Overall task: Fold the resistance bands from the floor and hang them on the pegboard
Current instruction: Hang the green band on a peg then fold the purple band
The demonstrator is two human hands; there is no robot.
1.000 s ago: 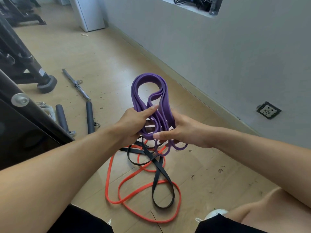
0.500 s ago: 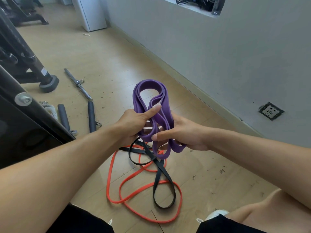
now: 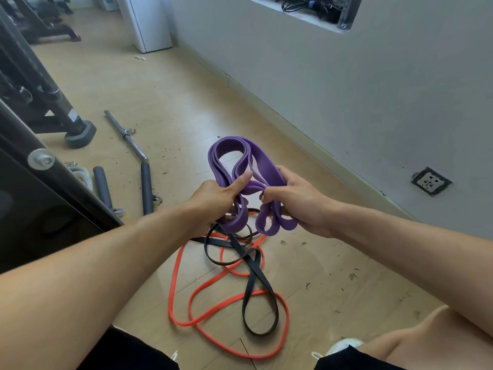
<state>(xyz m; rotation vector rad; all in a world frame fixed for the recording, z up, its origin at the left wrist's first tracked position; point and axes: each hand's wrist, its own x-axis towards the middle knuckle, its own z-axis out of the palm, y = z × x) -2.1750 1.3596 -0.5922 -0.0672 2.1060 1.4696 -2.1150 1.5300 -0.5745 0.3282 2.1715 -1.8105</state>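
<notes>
A wide purple resistance band [image 3: 262, 166] is gathered into several loops between my two hands, above the wooden floor. My left hand [image 3: 216, 201] grips its left loops, thumb laid along the band. My right hand [image 3: 296, 198] grips the right loops, fingers curled round them. Loop ends hang below both hands. Under them on the floor lie a thin orange band [image 3: 176, 284] and a black band [image 3: 260, 279], tangled together. No pegboard is in view.
A grey wall [image 3: 346, 102] with a floor-level socket [image 3: 430, 181] runs along the right. Black gym machine frames [image 3: 40, 166] stand on the left, with a chrome bar [image 3: 126, 136] and black handles [image 3: 146, 188] on the floor. A wall recess [image 3: 306, 9] holds cables.
My hands have moved slightly apart, spreading the purple loops into two bunches; the right hand shifted right along the band. The orange and black bands have not moved.
</notes>
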